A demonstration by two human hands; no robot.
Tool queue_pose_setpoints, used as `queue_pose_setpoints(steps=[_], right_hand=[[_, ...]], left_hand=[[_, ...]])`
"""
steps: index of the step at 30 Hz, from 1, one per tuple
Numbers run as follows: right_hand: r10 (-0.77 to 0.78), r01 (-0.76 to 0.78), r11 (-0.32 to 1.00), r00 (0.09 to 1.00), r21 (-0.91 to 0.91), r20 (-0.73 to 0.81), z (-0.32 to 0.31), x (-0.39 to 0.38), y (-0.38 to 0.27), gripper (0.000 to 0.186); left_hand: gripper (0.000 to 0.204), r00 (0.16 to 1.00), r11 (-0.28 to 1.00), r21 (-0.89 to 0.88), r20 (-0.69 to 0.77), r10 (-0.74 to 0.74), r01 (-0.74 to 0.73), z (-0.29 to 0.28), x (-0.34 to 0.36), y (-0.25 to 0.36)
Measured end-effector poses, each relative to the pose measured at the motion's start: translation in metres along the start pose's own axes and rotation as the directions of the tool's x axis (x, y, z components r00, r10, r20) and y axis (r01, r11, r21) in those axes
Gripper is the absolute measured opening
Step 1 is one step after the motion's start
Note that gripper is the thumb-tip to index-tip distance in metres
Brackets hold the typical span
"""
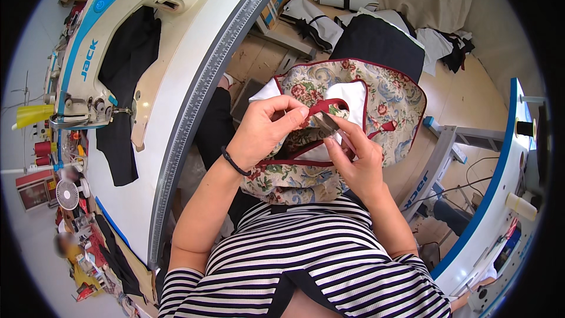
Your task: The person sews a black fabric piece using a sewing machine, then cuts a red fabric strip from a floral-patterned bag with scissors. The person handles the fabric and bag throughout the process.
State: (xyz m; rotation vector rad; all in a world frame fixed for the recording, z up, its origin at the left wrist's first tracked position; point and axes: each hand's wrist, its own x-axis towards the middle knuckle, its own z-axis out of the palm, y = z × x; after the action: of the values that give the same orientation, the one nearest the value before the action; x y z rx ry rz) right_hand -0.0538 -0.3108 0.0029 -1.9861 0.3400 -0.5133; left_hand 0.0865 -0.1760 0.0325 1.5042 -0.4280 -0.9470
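Note:
On my lap lies a floral tapestry fabric piece (pixel 402 101) edged in dark red binding, with patches of white lining showing. My left hand (pixel 262 129) is closed, thumb against fingers, pinching a narrow floral strap with red trim (pixel 325 106). Close by, my right hand (pixel 360 159) grips a pair of small metal thread snips (pixel 327 123). Their blades point up and left, against or just beside the strap; the exact contact is too small to tell. A dark band circles my left wrist.
A white sewing machine (pixel 79 76) with black cloth (pixel 126 41) under its arm stands at left on a table edged by a ruler strip (pixel 200 82). Folded dark fabric (pixel 376 44) lies beyond my lap. Another blue-edged table (pixel 479 218) stands at right, above a metal stand (pixel 432 168).

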Motion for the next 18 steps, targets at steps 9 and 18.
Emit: queue_pose_setpoints(steps=[9,18], right_hand=[[0.003,-0.001,0.997,1.0,-0.074,0.024,-0.003,0.001,-0.005,0.035],[-0.188,0.185,0.982,0.979,-0.04,-0.073,0.011,0.0,0.011,0.029]], left_hand=[[0.014,0.998,0.998,0.046,-0.023,0.052,-0.051,0.003,0.0,-0.004],[0.017,0.993,0.988,-0.111,0.043,-0.106,0.111,0.006,-0.003,0.002]])
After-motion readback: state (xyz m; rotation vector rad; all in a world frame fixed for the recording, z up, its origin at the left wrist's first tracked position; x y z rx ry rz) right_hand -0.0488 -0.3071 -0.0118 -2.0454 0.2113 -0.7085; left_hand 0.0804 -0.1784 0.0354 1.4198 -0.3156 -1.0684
